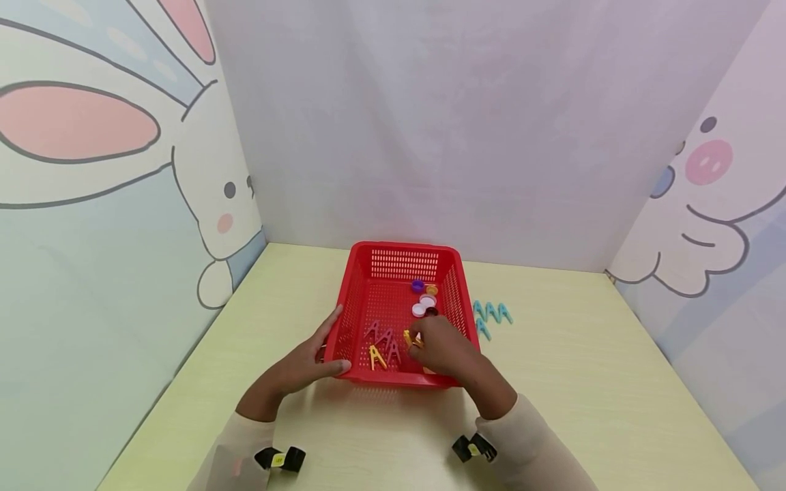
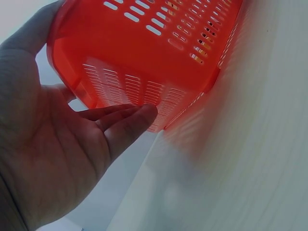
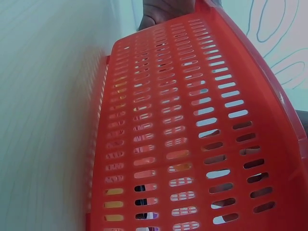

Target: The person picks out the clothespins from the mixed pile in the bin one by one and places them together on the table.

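A pale table [image 1: 571, 354] stands against a plain greyish wall [image 1: 417, 123] — cartoon animals [image 1: 209, 177] on both side walls [image 1: 67, 293].

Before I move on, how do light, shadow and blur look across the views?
Head: even light, a soft shadow on the table in front of the red basket; left wrist: a blurry, red-tinted shadow beside the red basket; right wrist: table pale and soft at left.

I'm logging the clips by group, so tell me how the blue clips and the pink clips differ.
Color: the blue clips are light blue, the pink clips dark pink.
Place: the blue clips lie on the table, the pink clips inside the red basket.
Count: four blue clips show, against three pink clips.
Shared: a similar clothespin shape.
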Available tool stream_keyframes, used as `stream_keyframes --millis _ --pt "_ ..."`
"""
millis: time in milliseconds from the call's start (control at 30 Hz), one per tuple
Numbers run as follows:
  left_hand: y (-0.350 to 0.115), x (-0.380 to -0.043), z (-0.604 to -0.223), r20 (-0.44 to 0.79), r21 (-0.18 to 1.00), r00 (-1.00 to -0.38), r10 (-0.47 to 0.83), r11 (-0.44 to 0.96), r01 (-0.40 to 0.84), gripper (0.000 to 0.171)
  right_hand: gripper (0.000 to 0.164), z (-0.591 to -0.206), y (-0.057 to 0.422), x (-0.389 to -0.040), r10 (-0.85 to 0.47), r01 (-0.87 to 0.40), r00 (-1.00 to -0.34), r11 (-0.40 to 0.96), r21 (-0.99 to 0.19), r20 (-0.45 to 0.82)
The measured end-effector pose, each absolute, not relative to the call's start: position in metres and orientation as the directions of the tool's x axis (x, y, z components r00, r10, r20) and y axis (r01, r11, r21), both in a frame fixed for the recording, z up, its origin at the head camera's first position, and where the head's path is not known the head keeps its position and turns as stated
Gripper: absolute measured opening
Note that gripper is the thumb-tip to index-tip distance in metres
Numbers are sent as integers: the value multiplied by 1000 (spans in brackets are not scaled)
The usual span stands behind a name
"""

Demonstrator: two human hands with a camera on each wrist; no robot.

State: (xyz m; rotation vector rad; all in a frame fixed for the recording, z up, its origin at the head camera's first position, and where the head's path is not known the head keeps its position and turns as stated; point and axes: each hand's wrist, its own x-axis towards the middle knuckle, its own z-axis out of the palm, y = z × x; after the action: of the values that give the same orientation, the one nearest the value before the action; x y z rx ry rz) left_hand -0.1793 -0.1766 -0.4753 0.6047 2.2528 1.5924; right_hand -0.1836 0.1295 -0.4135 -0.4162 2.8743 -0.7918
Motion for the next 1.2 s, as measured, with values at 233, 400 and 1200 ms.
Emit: stream_keyframes --millis 233,400,1200 --pt "-177 -180 -476 -11 945 -858 513 286 159 122 39 -409 129 -182 -283 -245 -959 832 -497 -2" --pt "-178 -182 -477 -10 946 -857 515 283 159 122 43 -403 128 -179 -264 -251 -964 849 -465 39" --pt "-177 -181 -474 -19 947 -859 512 285 149 122 52 -388 173 -162 -82 -204 -962 848 -489 259"
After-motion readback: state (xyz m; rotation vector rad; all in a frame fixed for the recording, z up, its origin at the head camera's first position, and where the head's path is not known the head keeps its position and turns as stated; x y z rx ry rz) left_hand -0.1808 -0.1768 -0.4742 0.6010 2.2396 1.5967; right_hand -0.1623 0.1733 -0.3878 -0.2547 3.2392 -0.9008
